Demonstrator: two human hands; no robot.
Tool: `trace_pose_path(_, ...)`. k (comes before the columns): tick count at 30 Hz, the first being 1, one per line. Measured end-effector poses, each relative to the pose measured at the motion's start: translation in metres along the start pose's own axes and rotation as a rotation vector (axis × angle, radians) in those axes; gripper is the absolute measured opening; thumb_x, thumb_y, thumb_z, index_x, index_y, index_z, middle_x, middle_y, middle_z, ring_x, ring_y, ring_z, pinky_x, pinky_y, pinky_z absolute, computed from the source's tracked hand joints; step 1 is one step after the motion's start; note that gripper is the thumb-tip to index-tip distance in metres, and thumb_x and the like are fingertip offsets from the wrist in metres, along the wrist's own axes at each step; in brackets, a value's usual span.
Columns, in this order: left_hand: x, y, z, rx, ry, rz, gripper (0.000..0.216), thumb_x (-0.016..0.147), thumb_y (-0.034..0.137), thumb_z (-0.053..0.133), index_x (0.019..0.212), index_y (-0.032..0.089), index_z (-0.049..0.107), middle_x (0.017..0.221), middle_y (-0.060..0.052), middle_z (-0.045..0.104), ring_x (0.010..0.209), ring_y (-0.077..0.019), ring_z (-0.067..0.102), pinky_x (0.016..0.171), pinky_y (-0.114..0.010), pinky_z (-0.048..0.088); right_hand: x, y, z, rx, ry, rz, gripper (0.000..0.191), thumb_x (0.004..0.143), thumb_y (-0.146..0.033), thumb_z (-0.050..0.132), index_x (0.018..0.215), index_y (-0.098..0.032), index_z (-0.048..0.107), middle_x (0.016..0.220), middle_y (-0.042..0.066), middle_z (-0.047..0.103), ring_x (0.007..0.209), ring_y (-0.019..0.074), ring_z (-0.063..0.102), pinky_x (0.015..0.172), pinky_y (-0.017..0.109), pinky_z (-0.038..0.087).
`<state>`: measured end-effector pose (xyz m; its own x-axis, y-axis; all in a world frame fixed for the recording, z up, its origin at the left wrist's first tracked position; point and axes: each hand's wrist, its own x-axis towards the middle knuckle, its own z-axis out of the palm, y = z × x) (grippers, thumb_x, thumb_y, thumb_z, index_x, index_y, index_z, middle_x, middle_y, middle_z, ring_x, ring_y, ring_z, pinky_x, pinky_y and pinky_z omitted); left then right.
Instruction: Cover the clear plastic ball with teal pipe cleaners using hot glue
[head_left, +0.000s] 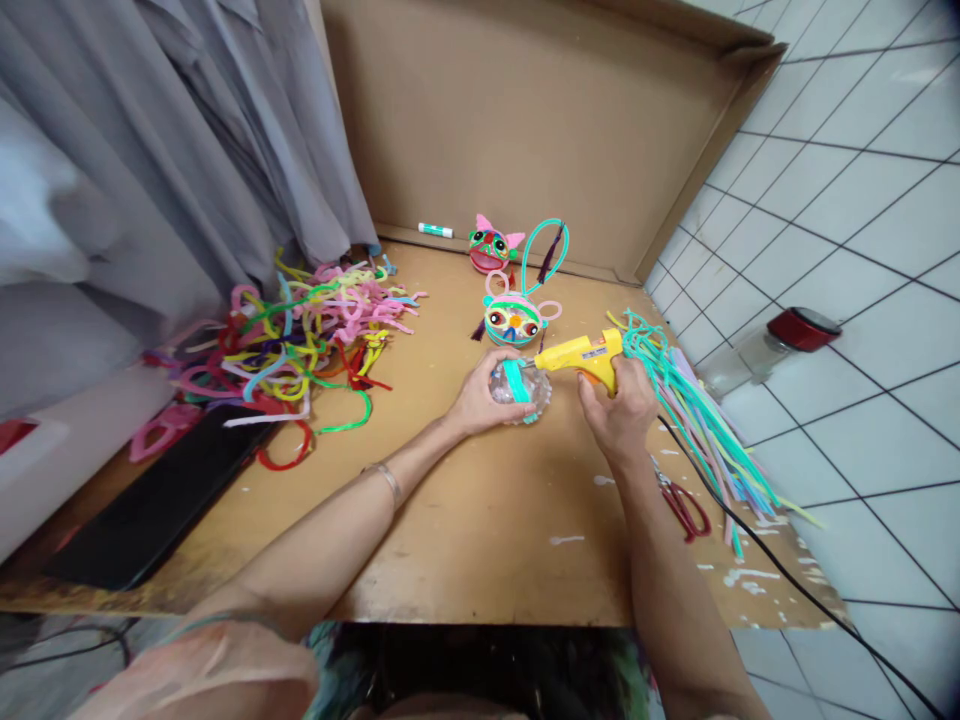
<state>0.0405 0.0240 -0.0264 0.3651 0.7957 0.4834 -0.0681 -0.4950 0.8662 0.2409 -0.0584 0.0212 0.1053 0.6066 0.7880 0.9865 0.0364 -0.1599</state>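
Observation:
My left hand (484, 392) is closed around the side of a clear, rounded plastic piece (538, 392) with a turquoise pipe-cleaner band (516, 382) across it. In my right hand (626, 410) is a yellow glue gun (577, 354), its nozzle pointing left and meeting the clear piece close to the band. Whether glue is coming out is too small to see. Just behind stands a decorated animal-face ornament (515, 320) with pink ear loops and a turquoise hanging loop (566, 240). Farther back sits a second face ornament (491, 246) with pink pointed ears.
A tangled heap of colourful pipe cleaners (300, 330) lies at left, by a black flat object (157, 510). Straight pipe cleaners (705, 430), red-handled scissors (684, 508) and the black cord (750, 530) are at right. A glue stick (435, 230) rests by the cardboard wall (540, 130).

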Motion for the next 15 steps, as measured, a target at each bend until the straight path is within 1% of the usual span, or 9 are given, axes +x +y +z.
trace_pose_path(7,-0.0003,0.0002,-0.0001,0.01,-0.006,0.014,0.071,0.056,0.043,0.087,0.115,0.02,0.056,0.125,-0.01,0.062,0.114,-0.0274,0.061,0.098,-0.042,0.05,-0.0001,0.0006,-0.0022,-0.031,-0.016,-0.028,0.031,0.089,-0.042,0.052,0.109,-0.018,0.058,0.093,0.011,0.064,0.087,0.0246,0.058,0.074,0.034,0.043)
trace_pose_path(11,-0.0001,0.0005,-0.0003,0.013,-0.009,0.029,0.069,0.056,0.043,0.087,0.113,0.02,0.056,0.125,-0.011,0.061,0.117,-0.0283,0.06,0.099,-0.042,0.049,0.0007,-0.0007,-0.0038,-0.05,0.005,-0.053,0.03,0.09,-0.042,0.052,0.106,-0.018,0.058,0.091,0.011,0.064,0.085,0.0243,0.058,0.072,0.033,0.042)
trace_pose_path(15,0.0002,0.0012,-0.0004,0.012,-0.009,0.047,0.067,0.057,0.042,0.086,0.112,0.02,0.056,0.124,-0.011,0.061,0.117,-0.0287,0.06,0.099,-0.043,0.049,0.0017,-0.0012,-0.0048,-0.046,-0.009,-0.046,0.03,0.09,-0.042,0.051,0.106,-0.018,0.059,0.091,0.011,0.064,0.085,0.0245,0.058,0.072,0.033,0.042)
